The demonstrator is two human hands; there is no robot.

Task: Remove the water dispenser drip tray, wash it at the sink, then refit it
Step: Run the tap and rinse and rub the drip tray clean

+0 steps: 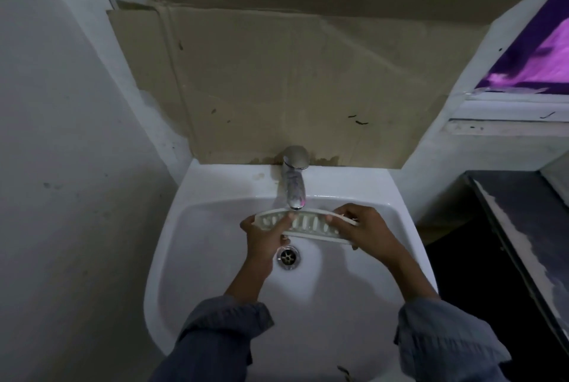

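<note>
drip tray (308, 224) frame centre, under chrome tap (294, 179), over sink (354, 273) | left hand (264, 236) grips left end, finger along slots | right hand (363, 230) pinches right end | drain (288, 255) below | cardboard (277, 73) behind | no legible text

Drip tray (311, 224) was a pale, long, narrow plastic piece with a curved far edge, a straight near edge and a row of oval slots along its face. You held it lengthwise left to right, slotted face toward you, over the white sink (221, 187) basin, right under the tap (294, 184) spout and just behind the drain (288, 256). Your left hand (264, 238) gripped its left end, one finger lying along the slots. Your right hand (366, 232) gripped its right end.
</note>
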